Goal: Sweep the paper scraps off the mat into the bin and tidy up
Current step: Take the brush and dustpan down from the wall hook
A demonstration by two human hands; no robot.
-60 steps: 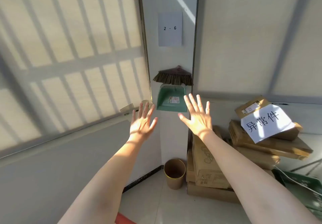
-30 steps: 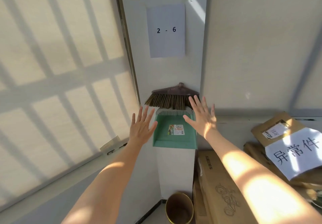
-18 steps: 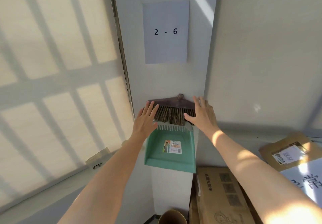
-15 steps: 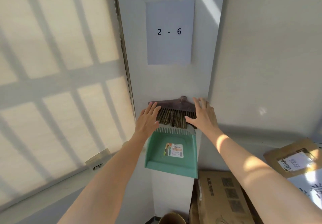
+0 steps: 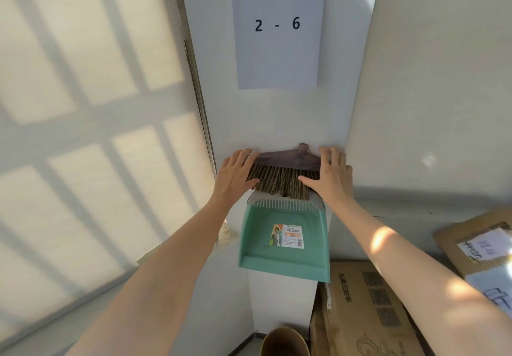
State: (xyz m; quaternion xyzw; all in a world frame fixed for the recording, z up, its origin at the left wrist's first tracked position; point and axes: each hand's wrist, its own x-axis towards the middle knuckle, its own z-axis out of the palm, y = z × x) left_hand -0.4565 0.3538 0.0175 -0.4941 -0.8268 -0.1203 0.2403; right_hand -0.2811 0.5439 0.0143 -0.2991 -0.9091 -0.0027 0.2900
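Hands flank a short brush head [image 5: 282, 181] of dark brown plastic with tan bristles, which hangs flat against a pale grey wall pillar [image 5: 221, 78], bristles pointing down. The left hand [image 5: 235, 174] lies over the brush's left end, fingers straight and close together, thumb resting on the bristles. The right hand [image 5: 329, 175] covers the right end, fingers straight and slightly parted, thumb stretched sideways across the bristles. Whether either hand has a real hold on it is hard to tell from this angle.

Directly beneath hangs a mint-green plastic dustpan [image 5: 285, 258] with a printed label, and the bristle tips overlap its grey comb edge. Above the brush, a white paper sheet [image 5: 277, 56] marked "2 - 6" is fixed to the pillar. At the bottom edge a round brown bin [image 5: 285, 341] stands just beside stacked brown cardboard boxes [image 5: 365, 308].
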